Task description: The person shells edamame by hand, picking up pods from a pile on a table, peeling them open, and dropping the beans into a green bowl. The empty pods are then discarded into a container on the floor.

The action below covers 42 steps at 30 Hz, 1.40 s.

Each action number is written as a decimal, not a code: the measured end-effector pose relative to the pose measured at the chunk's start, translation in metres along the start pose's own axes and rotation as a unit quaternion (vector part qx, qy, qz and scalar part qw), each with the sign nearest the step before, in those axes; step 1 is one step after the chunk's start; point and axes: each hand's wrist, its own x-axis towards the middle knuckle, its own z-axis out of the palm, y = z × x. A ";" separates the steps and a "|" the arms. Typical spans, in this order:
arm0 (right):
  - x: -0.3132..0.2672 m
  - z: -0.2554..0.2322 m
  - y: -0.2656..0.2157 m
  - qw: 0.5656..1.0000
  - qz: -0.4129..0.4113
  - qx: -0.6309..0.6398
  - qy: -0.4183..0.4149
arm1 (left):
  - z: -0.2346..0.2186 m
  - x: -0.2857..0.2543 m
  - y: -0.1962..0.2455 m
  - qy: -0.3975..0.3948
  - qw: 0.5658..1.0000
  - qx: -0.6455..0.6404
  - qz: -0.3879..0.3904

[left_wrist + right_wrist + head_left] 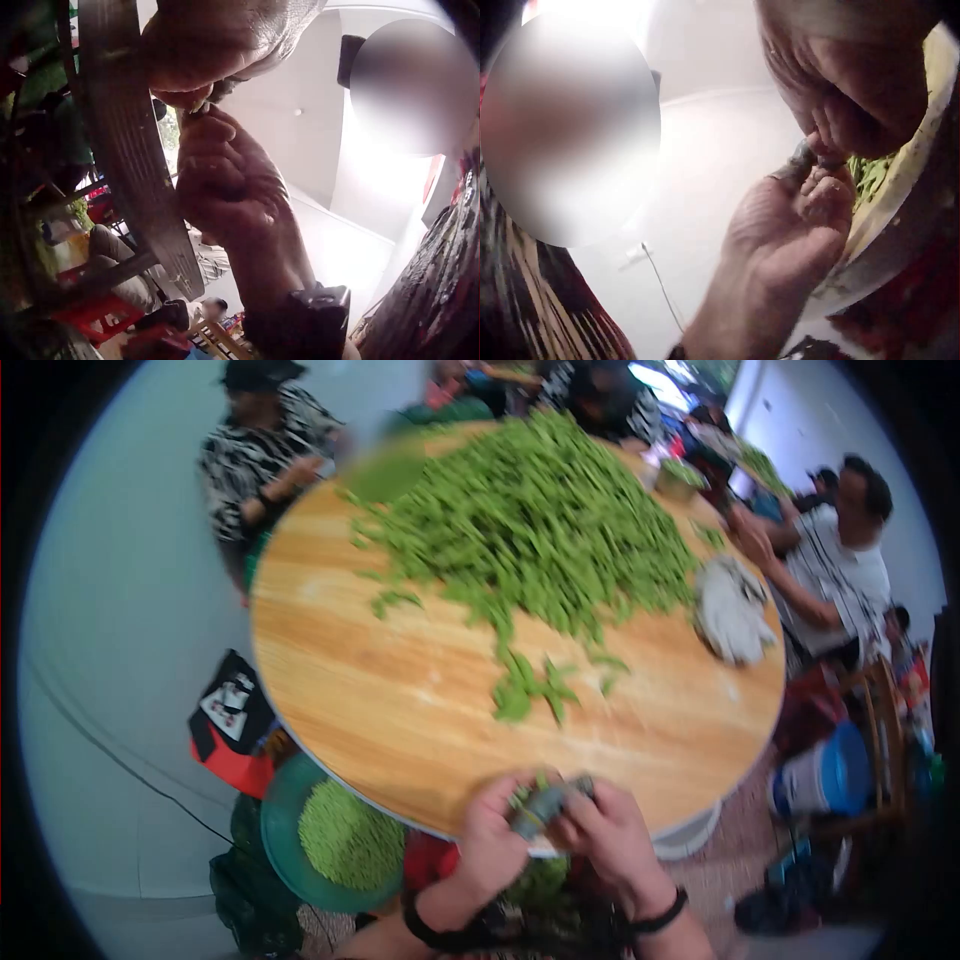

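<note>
Over the near edge of the round wooden table (380, 705), my two hands meet fingertip to fingertip. My left hand (493, 845) has its fingers curled round a small green pod (522, 792), mostly hidden by the fingers. A grey covering (540, 810) wraps the left thumb. My right hand (612, 842) pinches at the same pod from the other side. In the left wrist view, a bit of green shows between the touching fingertips. Ahead lies a big heap of green pods (560, 520), with several loose pods (530, 685) nearer the hands.
A green basin (283, 850) of shelled beans (350, 835) stands below the table at left, beside a black and red cap (230, 720). Pale gloves (735, 610) lie at the table's right side. People sit around the far side. A blue and white bucket (825, 772) stands at right.
</note>
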 end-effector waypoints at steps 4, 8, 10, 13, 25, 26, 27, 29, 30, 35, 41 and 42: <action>-0.001 0.002 -0.002 0.997 0.012 0.075 -0.023 | -0.012 -0.002 -0.016 -0.034 0.994 -0.044 0.090; 0.003 -0.012 0.005 0.992 0.030 -0.015 -0.120 | -0.017 0.003 -0.006 -0.023 0.999 -0.040 0.010; 0.009 -0.019 -0.003 0.963 -0.136 -0.224 -0.061 | -0.021 0.006 -0.005 -0.026 0.997 -0.063 -0.032; 0.049 -0.056 -0.032 0.862 -0.214 -0.450 0.093 | -0.022 0.008 0.006 -0.148 0.980 0.131 -0.018; 0.096 -0.059 -0.044 0.738 -0.223 -0.623 0.133 | -0.011 0.015 0.001 -0.131 0.986 0.098 -0.009; 0.086 -0.056 -0.046 0.803 -0.199 -0.554 0.092 | -0.007 0.014 -0.002 -0.101 0.994 0.041 -0.004; 0.075 -0.054 -0.047 0.804 -0.198 -0.553 0.088 | -0.006 0.014 -0.001 -0.097 0.994 0.042 -0.006; 0.048 -0.048 -0.044 0.991 0.014 -0.108 -0.082 | -0.002 0.016 0.003 -0.094 0.993 -0.043 -0.054; 0.035 -0.042 -0.041 0.983 0.057 0.015 -0.175 | 0.006 0.014 0.008 -0.055 0.991 -0.083 -0.091; 0.010 -0.043 -0.019 0.956 0.096 0.199 -0.195 | 0.002 0.013 -0.006 -0.102 0.960 -0.222 -0.135; -0.020 -0.025 -0.015 0.981 -0.021 0.065 -0.180 | -0.009 0.006 -0.014 -0.101 0.963 -0.249 -0.036; -0.024 -0.024 -0.016 0.981 -0.012 0.052 -0.185 | -0.009 0.003 -0.012 -0.100 0.964 -0.245 -0.033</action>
